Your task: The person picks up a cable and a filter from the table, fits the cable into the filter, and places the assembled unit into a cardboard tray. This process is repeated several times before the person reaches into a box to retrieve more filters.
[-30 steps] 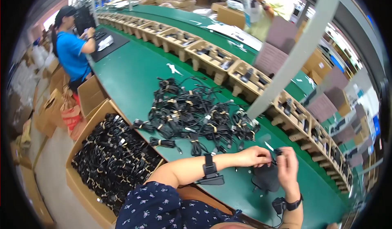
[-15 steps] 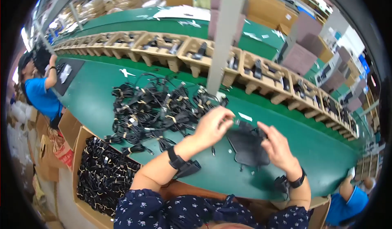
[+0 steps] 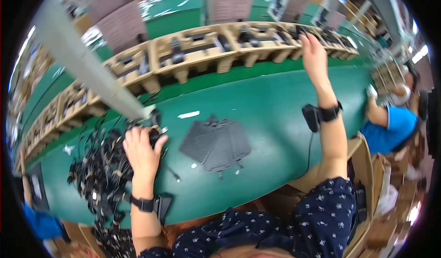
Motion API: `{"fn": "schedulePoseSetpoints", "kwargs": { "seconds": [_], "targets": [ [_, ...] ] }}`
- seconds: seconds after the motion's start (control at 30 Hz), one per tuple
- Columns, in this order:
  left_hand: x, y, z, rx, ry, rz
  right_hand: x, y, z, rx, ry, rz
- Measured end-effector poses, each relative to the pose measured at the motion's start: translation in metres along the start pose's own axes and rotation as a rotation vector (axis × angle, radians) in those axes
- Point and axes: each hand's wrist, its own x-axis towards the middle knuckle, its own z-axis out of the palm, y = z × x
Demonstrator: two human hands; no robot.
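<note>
Surface (image 3: 275,102), green and broad, is filling the middle, with moulded trays (image 3: 197,60) running along its far side. Black cables (image 3: 102,168) are lying heaped at left. Dark-grey ribbed panels (image 3: 216,143) are lying fanned out near the centre, and here the action is shifting: left hand (image 3: 142,151) and right hand (image 3: 315,58) are now parting from them, leaving the panels unhandled. The right arm is stretching far forward, its fingers straightening at a tray; I'm not able to tell whether they're gripping anything. The left hand is reaching over the heap's edge, fingers loosely spreading, thumb sticking out beside a black coil (image 3: 155,137), apparently grasping nothing.
</note>
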Motion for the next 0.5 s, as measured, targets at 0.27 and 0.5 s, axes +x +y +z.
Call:
{"fn": "schedulePoseSetpoints", "kwargs": {
  "seconds": [0.27, 0.5],
  "targets": [
    [-0.002, 0.007, 0.007, 0.083, -0.051, -0.059, 0.064, 0.051, 0.033, -0.162, -0.002, 0.175],
    [0.0, -0.002, 0.013, 0.068, -0.033, -0.069, 0.083, 0.114, 0.063, -0.333, -0.22, 0.214]
  ]
}}
